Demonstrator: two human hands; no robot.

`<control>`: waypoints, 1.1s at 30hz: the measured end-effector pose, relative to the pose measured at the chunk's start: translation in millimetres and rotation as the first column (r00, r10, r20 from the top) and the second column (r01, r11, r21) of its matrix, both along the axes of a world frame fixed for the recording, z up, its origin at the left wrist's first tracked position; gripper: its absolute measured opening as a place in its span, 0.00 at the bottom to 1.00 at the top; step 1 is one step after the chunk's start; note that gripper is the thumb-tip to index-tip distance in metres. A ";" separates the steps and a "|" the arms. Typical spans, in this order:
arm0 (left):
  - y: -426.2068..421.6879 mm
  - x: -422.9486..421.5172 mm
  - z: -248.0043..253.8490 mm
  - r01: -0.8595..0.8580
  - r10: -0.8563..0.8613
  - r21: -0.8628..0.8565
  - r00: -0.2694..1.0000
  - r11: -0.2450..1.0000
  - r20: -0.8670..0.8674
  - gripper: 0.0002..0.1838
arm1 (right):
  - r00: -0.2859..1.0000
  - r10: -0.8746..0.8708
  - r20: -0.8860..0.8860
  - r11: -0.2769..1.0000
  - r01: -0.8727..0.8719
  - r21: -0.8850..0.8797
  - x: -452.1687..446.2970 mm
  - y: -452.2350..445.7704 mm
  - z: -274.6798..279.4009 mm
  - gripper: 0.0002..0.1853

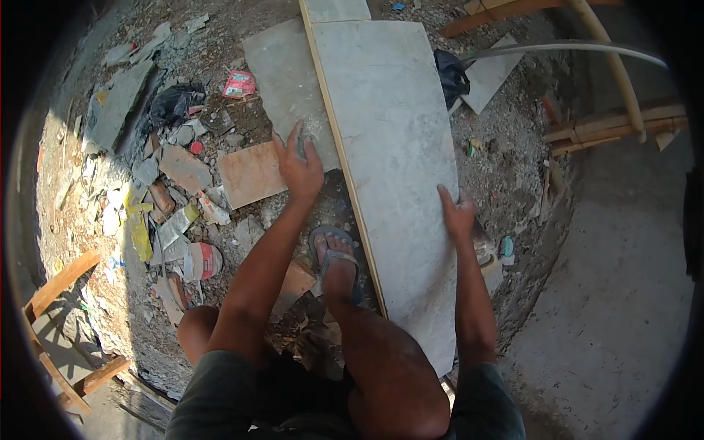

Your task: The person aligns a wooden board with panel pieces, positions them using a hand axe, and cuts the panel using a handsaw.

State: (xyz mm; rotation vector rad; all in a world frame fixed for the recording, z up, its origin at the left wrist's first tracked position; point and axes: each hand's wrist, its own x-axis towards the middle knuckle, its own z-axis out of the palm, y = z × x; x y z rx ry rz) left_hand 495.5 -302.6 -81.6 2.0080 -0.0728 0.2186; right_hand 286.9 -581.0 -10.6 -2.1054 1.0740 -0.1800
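A long pale grey board (389, 125) slants across the middle of the ground in front of me. Along its left edge runs a thin wooden strip (337, 136). My right hand (458, 216) is at the board's right edge, thumb over the top face and the other fingers partly hidden beyond the edge. To the left of the strip, my left hand (301, 169) is held with fingers spread and nothing in them. It hovers above a darker grey slab (282, 70) and beside a tan tile piece (251, 176). My sandalled foot (336, 253) rests close to the strip.
Rubble and litter cover the left side, including a crushed red-and-white cup (202, 261), a red packet (238, 84) and a black plastic bag (176, 104). Wooden poles (612, 70) stand at the upper right. A concrete floor (609, 308) lies at right.
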 end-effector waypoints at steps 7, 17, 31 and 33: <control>2.7 3.0 -8.2 0.032 -0.038 0.088 0.997 0.996 0.062 0.24 | 1.000 0.021 0.010 0.997 -0.022 0.073 -6.3 6.7 11.2 0.28; 24.8 35.2 26.4 -0.168 -0.041 -0.191 0.637 0.967 -0.770 0.29 | 0.998 0.065 0.003 0.995 -0.065 -0.072 -11.3 1.5 -32.1 0.35; 58.5 30.4 15.5 -0.071 0.025 -0.062 0.835 0.996 -0.550 0.24 | 0.997 0.071 0.003 0.994 -0.070 -0.089 -25.7 19.8 -20.4 0.36; 76.6 30.5 16.1 -0.050 -0.023 -0.117 0.831 0.992 -0.556 0.24 | 0.998 0.055 -0.008 0.998 -0.055 -0.030 -24.9 33.9 -9.6 0.37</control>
